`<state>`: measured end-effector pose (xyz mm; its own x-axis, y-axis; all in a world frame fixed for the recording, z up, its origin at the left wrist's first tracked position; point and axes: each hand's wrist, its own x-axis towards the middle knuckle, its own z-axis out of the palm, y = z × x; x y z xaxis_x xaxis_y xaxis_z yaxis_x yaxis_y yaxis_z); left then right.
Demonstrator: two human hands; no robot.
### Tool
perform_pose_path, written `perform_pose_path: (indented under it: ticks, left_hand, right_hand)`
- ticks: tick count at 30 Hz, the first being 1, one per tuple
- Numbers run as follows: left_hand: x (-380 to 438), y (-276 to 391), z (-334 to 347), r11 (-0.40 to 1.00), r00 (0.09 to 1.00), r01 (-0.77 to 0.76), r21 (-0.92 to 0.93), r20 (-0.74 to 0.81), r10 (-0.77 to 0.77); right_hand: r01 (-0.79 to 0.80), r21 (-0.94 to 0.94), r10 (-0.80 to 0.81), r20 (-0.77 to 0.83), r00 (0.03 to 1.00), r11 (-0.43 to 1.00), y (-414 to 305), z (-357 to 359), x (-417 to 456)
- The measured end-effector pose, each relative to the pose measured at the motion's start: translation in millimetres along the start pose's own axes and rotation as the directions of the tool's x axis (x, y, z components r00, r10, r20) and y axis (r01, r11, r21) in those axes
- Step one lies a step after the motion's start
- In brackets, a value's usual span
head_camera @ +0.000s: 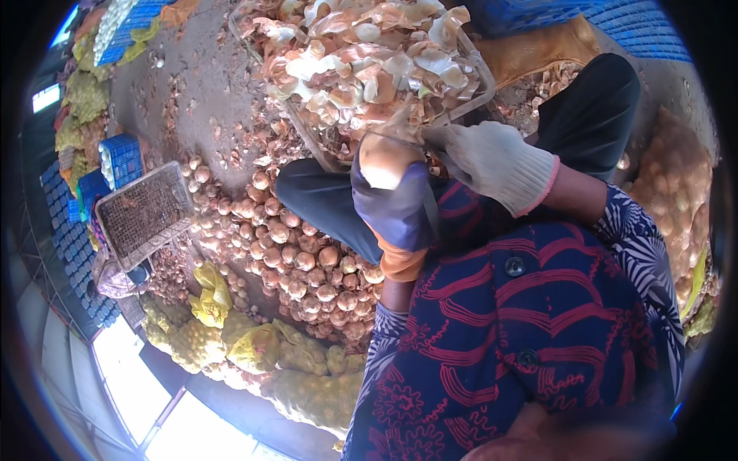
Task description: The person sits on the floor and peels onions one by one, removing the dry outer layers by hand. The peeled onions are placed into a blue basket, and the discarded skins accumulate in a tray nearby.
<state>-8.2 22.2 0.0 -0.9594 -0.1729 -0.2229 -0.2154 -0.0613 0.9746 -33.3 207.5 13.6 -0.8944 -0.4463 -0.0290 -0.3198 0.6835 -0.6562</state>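
Note:
My left hand (398,199), in a purple glove with an orange cuff, grips a pale, partly peeled onion (385,160). Its fingers wrap the onion's lower and side surfaces. From the right, my right hand (493,164) in a white knitted glove with a pink hem closes on a thin knife (396,138). The narrow dark blade lies across the onion's top, its handle mostly hidden by the fingers. Loose skin (403,119) shows at the onion's far side. Just beyond both hands stands a crate (481,95) heaped with onion skins (369,63).
Unpeeled onions (305,261) cover the floor at my left, with yellow mesh sacks (253,348) behind them. Farther left are a grey plastic crate (147,213), blue crates (122,160) and another person (118,276). A full mesh sack (671,196) stands at right.

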Motion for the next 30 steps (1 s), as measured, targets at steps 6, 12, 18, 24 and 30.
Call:
perform_pose_path:
  ticks: [6, 12, 18, 24, 30]
  left_hand:
    - [3, 9, 7, 0.971, 0.996, 0.089, -0.224, -0.001, -0.091]
    - [5, 2, 10, 0.948, 0.986, 0.146, -0.282, 0.122, -0.116]
    - [14, 14, 11, 0.843, 0.974, 0.218, -0.491, 0.169, -0.153]
    - [15, -1, 6, 0.953, 0.974, 0.154, -0.262, 0.204, -0.102]
    - [35, 26, -1, 0.971, 0.979, 0.082, -0.226, 0.200, -0.036]
  right_hand:
    - [0.098, -0.042, -0.099, -0.039, 0.994, 0.994, 10, 6, 27]
    - [0.008, 0.073, -0.007, -0.016, 1.000, 0.997, 27, 25, 14]
    - [0.175, 0.050, -0.170, -0.083, 0.982, 0.983, 45, 29, 50]
    - [0.151, 0.098, -0.154, 0.017, 0.988, 0.984, 67, 63, 70]
    - [-0.009, 0.015, 0.010, -0.103, 0.995, 1.000, 61, -5, 56]
